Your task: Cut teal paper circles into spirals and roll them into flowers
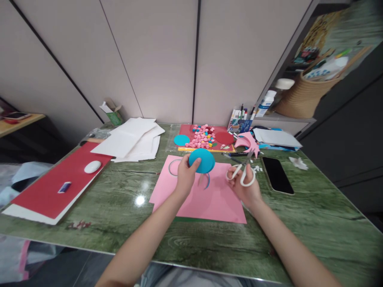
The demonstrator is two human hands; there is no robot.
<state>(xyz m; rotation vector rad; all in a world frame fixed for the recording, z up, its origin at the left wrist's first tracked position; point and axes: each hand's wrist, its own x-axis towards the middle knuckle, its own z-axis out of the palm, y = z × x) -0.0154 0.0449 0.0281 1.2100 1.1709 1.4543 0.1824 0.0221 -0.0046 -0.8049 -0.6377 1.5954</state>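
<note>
Between the thumb and fingers of my left hand (pixel 187 175) is a blue paper circle (pixel 203 160), held above the pink paper (pixel 206 203). A second blue edge shows just behind it, so there may be more than one layer. White-handled scissors (pixel 244 169) rest in my right hand (pixel 247 189), blades pointing up and away, fingers curled at the handles. Below the circle, a thin curved blue strip (pixel 207 181) shows over the pink sheets. A drawn or cut ring (pixel 173 167) is partly hidden by my left hand.
Behind lies a red sheet (pixel 187 130) with small pink pieces (pixel 203 137), another blue circle (pixel 181 140) and a red circle (pixel 224 138). Pink scraps (pixel 248 140) and a phone (pixel 277 175) are at right. White papers (pixel 128 137) and red paper (pixel 66 175) with a mouse (pixel 92 166) lie left.
</note>
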